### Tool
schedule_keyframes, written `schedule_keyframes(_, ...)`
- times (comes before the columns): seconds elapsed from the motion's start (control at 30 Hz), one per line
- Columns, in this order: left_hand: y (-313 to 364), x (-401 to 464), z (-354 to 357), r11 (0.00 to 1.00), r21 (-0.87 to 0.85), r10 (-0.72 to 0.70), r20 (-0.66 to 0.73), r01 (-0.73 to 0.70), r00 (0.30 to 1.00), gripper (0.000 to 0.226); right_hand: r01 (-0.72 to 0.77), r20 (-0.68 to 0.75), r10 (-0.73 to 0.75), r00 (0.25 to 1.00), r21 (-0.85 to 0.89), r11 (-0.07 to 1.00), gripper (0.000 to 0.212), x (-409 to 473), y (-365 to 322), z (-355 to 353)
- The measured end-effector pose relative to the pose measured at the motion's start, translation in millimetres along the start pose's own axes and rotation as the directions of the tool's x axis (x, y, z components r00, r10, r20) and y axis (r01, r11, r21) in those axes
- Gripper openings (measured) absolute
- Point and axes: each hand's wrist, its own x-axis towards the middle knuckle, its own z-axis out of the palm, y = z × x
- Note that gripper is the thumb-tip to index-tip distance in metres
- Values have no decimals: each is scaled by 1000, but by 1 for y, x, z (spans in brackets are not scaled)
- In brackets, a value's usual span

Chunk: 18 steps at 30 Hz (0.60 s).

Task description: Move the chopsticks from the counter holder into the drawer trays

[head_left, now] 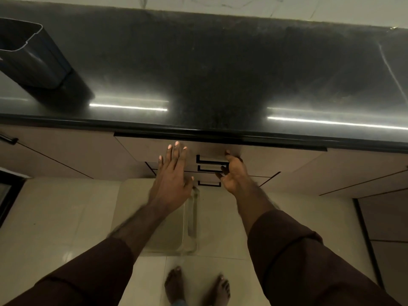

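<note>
Head view: left hand (172, 173) lies flat, fingers straight, against the smooth beige top drawer front (141, 149); right hand (231, 173) has loosely curled fingers by the black bar handles (209, 161), gripping nothing. Above juts the glossy black worktop (220, 74); far left on it stands a dark rounded-rectangular holder (33, 56), contents unseen. No chopsticks show.

The holder (33, 56) on the counter is cut off by the left edge, its inside too dark to read. The left hand (173, 173) is motion-blurred. Drawer (154, 149) contents stay hidden.
</note>
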Motion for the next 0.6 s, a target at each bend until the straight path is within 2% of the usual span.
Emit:
schedule_keyframes(0.2, 2, 7, -4, 1000, 20, 20, -6, -19, 1000, 82, 13, -4, -14, 1000, -149, 989, 33, -2, -11, -1)
schedule_keyframes(0.33, 9, 15, -9, 999, 17, 44, -24, -44, 999, 84, 70, 49, -57, 997, -319, 945, 43, -9, -18, -5)
schedule_keyframes(0.5, 18, 14, -17, 997, 10, 78, -56, -77, 995, 84, 100, 74, -70, 995, -580, 809, 53, -22, -25, -7)
schedule_keyframes(0.6, 24, 11, -24, 994, 13, 111, -69, -111, 991, 85, 171, 111, -131, 985, -715, 678, 56, -31, -31, -9)
